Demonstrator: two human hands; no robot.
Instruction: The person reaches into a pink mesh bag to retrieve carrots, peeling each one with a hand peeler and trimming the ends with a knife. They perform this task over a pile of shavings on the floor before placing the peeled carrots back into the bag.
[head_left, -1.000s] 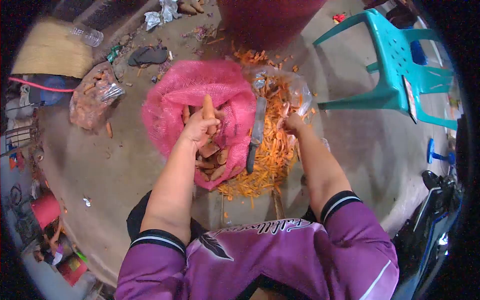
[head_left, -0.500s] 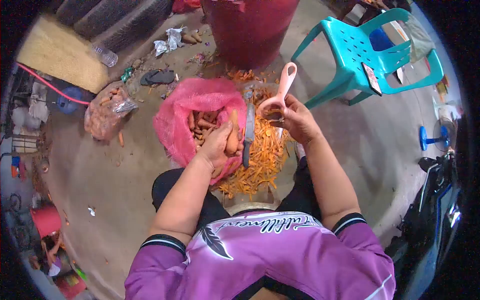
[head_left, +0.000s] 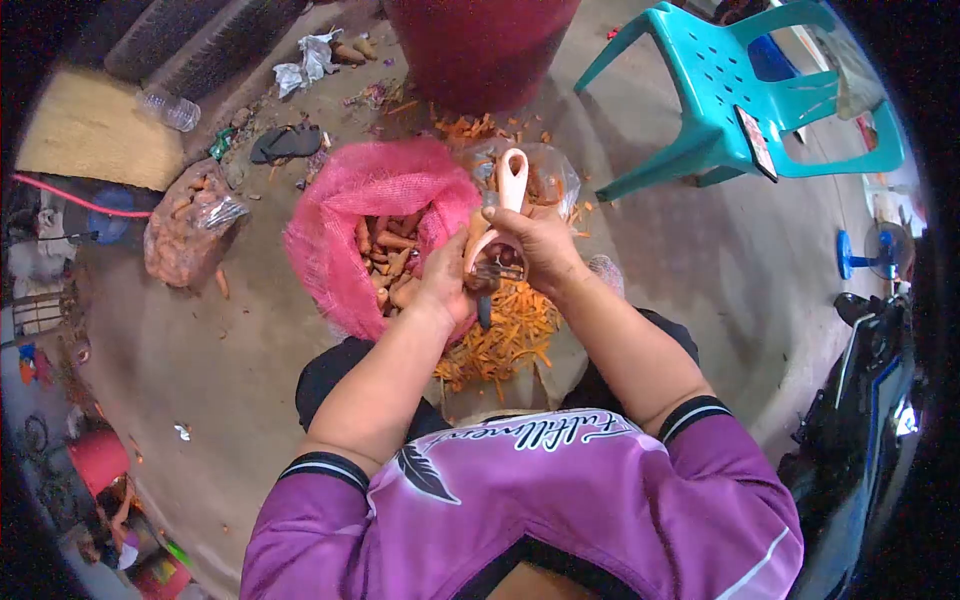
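My right hand [head_left: 545, 248] is closed around a pale pink peeler [head_left: 512, 180], its looped handle pointing up. My left hand [head_left: 445, 283] grips a carrot [head_left: 477, 232], mostly hidden behind the peeler and fingers. The peeler's head lies against the carrot, and the two hands are close together. To the left, a pink mesh sack [head_left: 330, 230] stands open with several carrots [head_left: 396, 241] inside. Orange peelings [head_left: 515, 325] are heaped on the floor below my hands. A knife's dark handle [head_left: 485, 311] shows just under them.
A red barrel [head_left: 480, 50] stands ahead, with a teal chair [head_left: 700, 90] at right holding a phone [head_left: 756, 143]. A clear bag of carrots [head_left: 190, 225], a dark slipper [head_left: 286, 144] and a plastic bottle [head_left: 170, 109] lie left. A motorcycle [head_left: 860, 400] is far right.
My right hand has moved left and down with the peeler, bringing it onto the carrot in my left hand. The whole view has shifted slightly.
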